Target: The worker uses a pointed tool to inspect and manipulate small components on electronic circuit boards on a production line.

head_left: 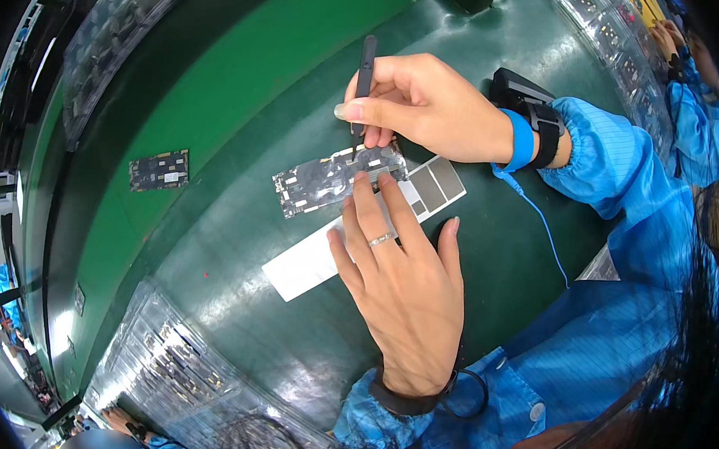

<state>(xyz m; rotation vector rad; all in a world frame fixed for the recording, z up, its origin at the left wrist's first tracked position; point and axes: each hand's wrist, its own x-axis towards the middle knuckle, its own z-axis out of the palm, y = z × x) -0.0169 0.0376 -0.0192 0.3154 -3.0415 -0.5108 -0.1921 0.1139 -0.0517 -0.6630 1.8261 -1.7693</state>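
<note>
Black tweezers (367, 68) stand nearly upright in my right hand (430, 105), pinched between thumb and fingers. Their tip points down at a dark circuit board (314, 184) with shiny patches, lying flat on the green mat. My left hand (406, 280) is spread, palm down, a ring on one finger; its fingertips rest at the board's near edge. Beneath that hand lies a white backing sheet (299, 265) with grey rectangular pieces (444, 177) at its right end. What the tweezers' tip touches is too small to tell.
Another circuit board (159, 170) lies on the green surface to the left. Clear plastic trays (163, 358) with boards stand at lower left, more trays (606, 28) at upper right. A black device (518, 87) sits behind my right wrist, whose blue strap trails a cord (545, 218). Co-workers are on both sides.
</note>
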